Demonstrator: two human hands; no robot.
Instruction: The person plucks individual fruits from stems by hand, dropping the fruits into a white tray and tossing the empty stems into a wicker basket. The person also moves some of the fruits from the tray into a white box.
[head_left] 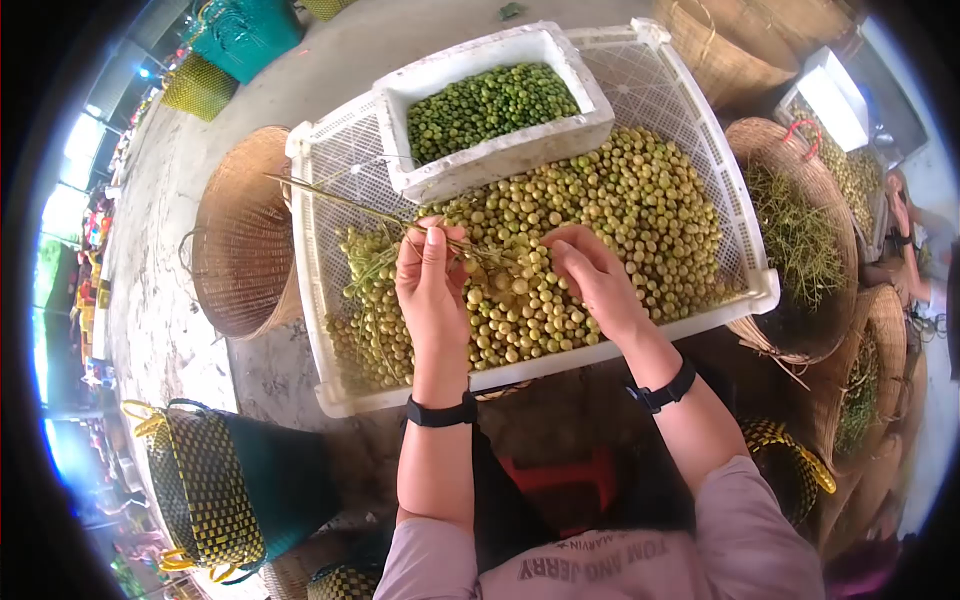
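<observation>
My left hand (434,280) is closed on a thin brown-green fruit stem (345,202), which sticks out to the upper left. The stem's other end reaches toward my right hand (603,285), with a few round fruits near it. My right hand's fingers are bent together just above the pile; whatever they pinch is hidden. Beneath both hands lie many small round yellow-green fruits (655,190) in a white plastic mesh crate (312,300). Loose thin green stems (368,262) lie at the crate's left side.
A white foam box (510,168) of smaller dark green fruits (490,105) rests across the crate's far part. A wicker basket (245,235) stands left, and a basket of stripped stems (795,235) right. A yellow-black woven basket (205,480) is lower left. Another person's arm (908,240) shows at far right.
</observation>
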